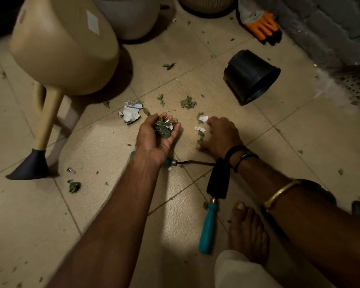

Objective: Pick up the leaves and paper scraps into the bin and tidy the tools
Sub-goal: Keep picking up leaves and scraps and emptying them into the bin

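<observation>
My left hand (pixel 156 138) is palm up, fingers cupped round a clump of green leaves and small paper bits (pixel 163 127). My right hand (pixel 220 136) rests palm down on the tiled floor, fingers curled over leaves and white paper scraps (pixel 200 128). A crumpled paper scrap (pixel 131 113) lies left of my left hand. A leaf pile (pixel 188 102) lies beyond both hands. Two teal-handled garden tools lie under my arms: a trowel (pixel 209 227) and a hand fork (pixel 187 162).
A tan watering can (pixel 64 44) stands at the left. A black pot (pixel 252 76) lies on its side at the right. Orange gloves (pixel 260 26) lie by the grey wall. Two large pots stand at the back. My bare foot (pixel 247 231) is near the trowel. Leaves are scattered over the floor.
</observation>
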